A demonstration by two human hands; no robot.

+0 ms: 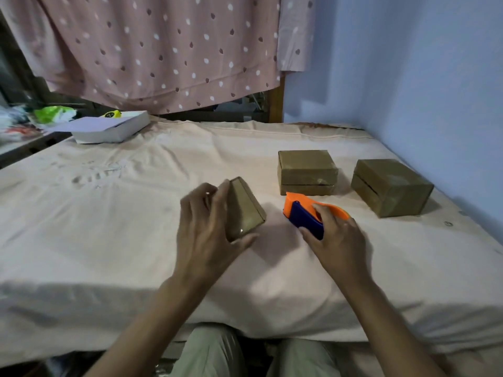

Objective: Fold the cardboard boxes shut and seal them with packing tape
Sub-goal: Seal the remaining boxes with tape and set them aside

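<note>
A bed (114,213) with a pale sheet is seen, and everything is laid on it. At the far left corner a white box (114,130) is placed, with a sheet of paper on top and something yellow just behind it. A pink dotted cloth (163,50) is hung behind the bed, and a blue wall (422,63) is seen on the right.

Two brown boxes are set on the right side of the bed, well apart from each other. The middle box (306,171) is shut, and a dark gap is seen along its lower front. The far right box (392,187) is shut too (shiny tape can be seen on its top). What is inside them cannot be told.

A third small box (246,210) is tipped up on its edge and is held by the left hand (204,229), with the fingers curled over its top and the thumb under its near corner. A blue and orange tape holder (307,213) is gripped by the right hand (337,238), just in front of the middle box.
</note>
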